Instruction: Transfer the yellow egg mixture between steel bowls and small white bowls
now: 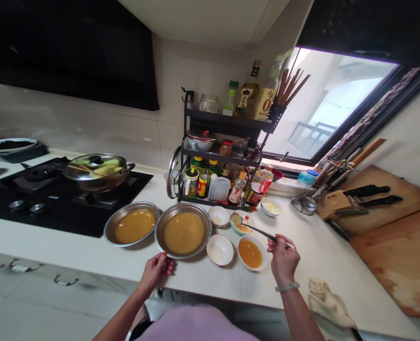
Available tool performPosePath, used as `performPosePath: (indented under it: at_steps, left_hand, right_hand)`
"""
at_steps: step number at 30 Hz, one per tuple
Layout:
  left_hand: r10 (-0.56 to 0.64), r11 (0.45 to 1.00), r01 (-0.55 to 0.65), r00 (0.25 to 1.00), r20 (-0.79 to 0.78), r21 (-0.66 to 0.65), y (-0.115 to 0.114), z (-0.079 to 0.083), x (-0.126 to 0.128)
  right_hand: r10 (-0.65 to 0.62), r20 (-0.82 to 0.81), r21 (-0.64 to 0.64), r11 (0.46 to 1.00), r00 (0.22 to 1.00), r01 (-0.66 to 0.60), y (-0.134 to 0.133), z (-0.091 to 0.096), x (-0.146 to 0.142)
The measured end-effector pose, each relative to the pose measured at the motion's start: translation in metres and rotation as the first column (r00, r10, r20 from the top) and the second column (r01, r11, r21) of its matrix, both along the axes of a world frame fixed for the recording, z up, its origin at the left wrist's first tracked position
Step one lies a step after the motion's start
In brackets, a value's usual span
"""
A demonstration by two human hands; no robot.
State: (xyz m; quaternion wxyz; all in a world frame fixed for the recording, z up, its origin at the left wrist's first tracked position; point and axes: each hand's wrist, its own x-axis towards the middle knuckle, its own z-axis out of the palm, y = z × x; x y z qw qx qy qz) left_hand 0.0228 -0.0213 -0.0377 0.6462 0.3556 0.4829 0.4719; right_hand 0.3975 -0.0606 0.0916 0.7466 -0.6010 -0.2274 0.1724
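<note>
My left hand [157,269] grips the near rim of a round metal pan [167,223] filled with yellow-brown liquid. My right hand [282,257] is closed round the handle of a metal spoon [255,228], whose bowl hovers over a small teal bowl [240,230]. Just below the spoon stands a white bowl of orange liquid [251,253]. A second metal pan [133,226] with the same yellow liquid sits to the left. Two white bowls [219,249] [218,215] lie between the pans and the teal bowl.
A black spice rack [219,156] with bottles and jars stands behind the bowls. On the hob [53,199] at the left sits a lidded wok [95,171]. Wooden boards [401,255] and knives [368,195] are at the right, a cloth [327,298] by the counter edge.
</note>
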Motion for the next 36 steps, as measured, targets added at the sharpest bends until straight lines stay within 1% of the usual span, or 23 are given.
performPosePath:
  at_steps: [3, 6, 9, 12, 14, 16, 18, 20, 22, 23, 25, 27, 28, 30, 32, 33, 36]
  left_hand:
    - [0.0, 1.0, 0.0, 1.0, 0.011, -0.008, 0.0, -0.001, 0.0]
    - [0.004, 1.0, -0.004, 1.0, 0.009, -0.005, 0.001, 0.0, 0.001]
    - [0.007, 1.0, -0.007, 1.0, -0.001, -0.012, 0.0, 0.002, 0.002]
    - [0.017, 1.0, -0.017, 1.0, -0.009, -0.024, -0.001, 0.005, 0.003]
    - [0.016, 1.0, -0.017, 1.0, -0.013, -0.023, -0.001, 0.006, 0.003]
    - [0.017, 1.0, -0.017, 1.0, -0.011, -0.02, -0.001, 0.005, 0.003]
    - [0.016, 1.0, -0.016, 1.0, -0.002, -0.016, -0.001, 0.004, 0.002]
    - [0.017, 1.0, -0.017, 1.0, 0.012, -0.013, 0.0, 0.002, 0.002]
    - [0.018, 1.0, -0.018, 1.0, 0.018, -0.011, 0.0, 0.001, 0.002]
    - [0.02, 1.0, -0.02, 1.0, 0.017, -0.009, 0.001, 0.0, 0.002]
    - [0.024, 1.0, -0.023, 1.0, 0.013, -0.008, 0.001, -0.001, 0.002]
    - [0.023, 1.0, -0.022, 1.0, 0.012, -0.009, 0.001, -0.002, 0.002]
    - [0.023, 1.0, -0.023, 1.0, 0.014, -0.01, 0.001, -0.002, 0.002]
    - [0.02, 1.0, -0.02, 1.0, 0.02, -0.01, 0.001, -0.003, 0.001]
    - [0.018, 1.0, -0.018, 0.999, 0.029, -0.011, 0.001, -0.004, 0.0]
    - [0.018, 1.0, -0.017, 0.999, 0.034, -0.013, 0.001, -0.004, 0.0]
    - [0.021, 1.0, -0.02, 0.999, 0.036, -0.019, 0.001, -0.004, 0.0]
  right_hand:
    - [0.054, -0.02, 0.016, 0.998, 0.998, -0.054, 0.002, 0.007, -0.014]
    - [0.135, -0.051, 0.025, 0.991, 0.989, -0.134, 0.006, 0.011, -0.032]
    - [0.212, -0.064, 0.007, 0.977, 0.975, -0.212, 0.009, 0.011, -0.051]
    - [0.29, -0.042, -0.027, 0.956, 0.956, -0.291, 0.012, 0.005, -0.07]
    - [0.349, 0.016, -0.048, 0.936, 0.937, -0.347, 0.012, 0.0, -0.081]
    - [0.403, 0.126, -0.066, 0.915, 0.907, -0.397, 0.01, -0.005, -0.09]
    - [0.456, 0.262, -0.08, 0.889, 0.851, -0.452, 0.006, -0.01, -0.096]
    - [0.5, 0.387, -0.09, 0.856, 0.774, -0.508, 0.001, -0.013, -0.098]
    - [0.523, 0.47, -0.092, 0.83, 0.71, -0.551, -0.003, -0.014, -0.095]
    - [0.521, 0.489, -0.085, 0.826, 0.7, -0.557, -0.003, -0.014, -0.092]
    - [0.494, 0.482, -0.062, 0.843, 0.723, -0.534, -0.003, -0.014, -0.081]
    - [0.424, 0.446, -0.043, 0.89, 0.788, -0.455, 0.0, -0.011, -0.064]
    - [0.37, 0.432, -0.038, 0.919, 0.823, -0.393, 0.001, -0.01, -0.055]
    - [0.227, 0.412, -0.047, 0.972, 0.882, -0.228, 0.004, -0.009, -0.034]
    - [0.14, 0.395, -0.087, 0.99, 0.908, -0.115, 0.006, -0.01, -0.015]
    - [0.12, 0.392, -0.114, 0.99, 0.912, -0.082, 0.006, -0.012, -0.007]
    - [0.101, 0.388, -0.169, 0.985, 0.916, -0.037, 0.003, -0.02, 0.008]
